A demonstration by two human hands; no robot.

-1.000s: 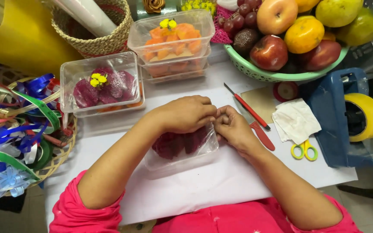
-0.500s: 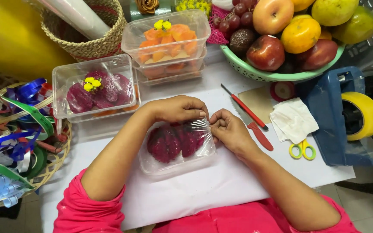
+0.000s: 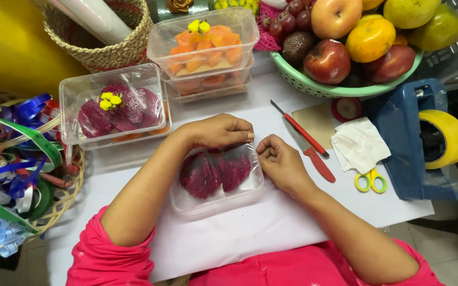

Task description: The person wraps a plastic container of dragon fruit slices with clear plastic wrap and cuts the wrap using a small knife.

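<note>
A clear plastic tray (image 3: 197, 204) of magenta dragon fruit pieces (image 3: 214, 170) lies on the white table in front of me, covered with cling film. My left hand (image 3: 219, 131) rests curled on the tray's far edge, fingers pressing the film down. My right hand (image 3: 278, 159) is closed at the tray's far right corner, pinching the film there. Both pink sleeves show at the bottom of the head view.
Behind stand a wrapped tray of dragon fruit with yellow flowers (image 3: 113, 108) and stacked trays of orange papaya (image 3: 206, 50). To the right lie a red knife (image 3: 314, 159), a cutter (image 3: 299, 128), tissue (image 3: 360, 144), yellow scissors (image 3: 370, 181), a blue tape dispenser (image 3: 420, 140). A green fruit basket (image 3: 319, 85) sits far right, ribbons (image 3: 11, 159) at left.
The hands, bunched over the tray's middle a second ago, have spread to its far edge, uncovering the fruit. The film is now drawn over the top.
</note>
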